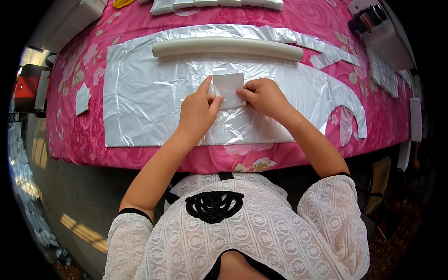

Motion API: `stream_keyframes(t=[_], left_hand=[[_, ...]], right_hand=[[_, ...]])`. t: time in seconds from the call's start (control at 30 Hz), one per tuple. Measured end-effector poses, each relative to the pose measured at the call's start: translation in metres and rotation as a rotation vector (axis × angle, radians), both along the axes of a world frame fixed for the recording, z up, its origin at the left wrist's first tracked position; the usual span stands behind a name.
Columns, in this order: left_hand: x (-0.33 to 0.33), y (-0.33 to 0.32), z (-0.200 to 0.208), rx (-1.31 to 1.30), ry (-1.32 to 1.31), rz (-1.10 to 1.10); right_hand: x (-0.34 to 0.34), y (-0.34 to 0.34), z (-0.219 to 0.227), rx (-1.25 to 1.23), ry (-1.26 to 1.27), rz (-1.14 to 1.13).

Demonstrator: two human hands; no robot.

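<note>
Pink floral cloth under silvery film, a folded white square at the middle

Across the pink floral cloth (pixel 88 144) lies the silvery film (pixel 140 105), and over its middle sits the folded white square (pixel 228 88), nearer to me than the cream tube (pixel 228 48). My right hand (pixel 265 95) pinches its right edge, thumb on top, fingers curled in. My left hand (pixel 198 109) is half open, index finger stretched toward the upper left corner, thumb at the lower left edge; whether it grips or only steadies, I cannot tell. Handling opposite sides probably keeps such thin stuff square. The tube rests lengthwise on the film, I'd guess as a weight against sliding. One small packet (pixel 82 99) lies apart on the left; the folded stacks (pixel 214 4) along the far edge are likely put there to be out of my arms' way.

As for containers, the pale box (pixel 65 23) at far left doesn't show its contents. At far right, a dark cylinder (pixel 367 20) is by a light-coloured case (pixel 389 42); what either holds is hidden from me.
</note>
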State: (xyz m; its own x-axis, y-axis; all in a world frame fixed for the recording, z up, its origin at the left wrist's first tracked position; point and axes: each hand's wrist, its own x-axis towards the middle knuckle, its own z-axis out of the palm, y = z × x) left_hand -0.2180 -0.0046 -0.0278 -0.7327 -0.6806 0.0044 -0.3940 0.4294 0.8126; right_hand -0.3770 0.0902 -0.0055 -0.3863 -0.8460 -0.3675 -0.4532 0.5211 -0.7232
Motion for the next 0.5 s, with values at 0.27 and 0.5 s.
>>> stream_keyframes(t=[0.27,0.5], left_hand=[[-0.006,-0.014,0.012,0.166,-0.08,0.03],[-0.006,0.0,-0.001,-0.594,0.103,-0.296]], right_hand=[[-0.01,-0.016,-0.003,0.077,-0.066,-0.011],[-0.019,-0.025,-0.003,0.146,-0.19,0.015]])
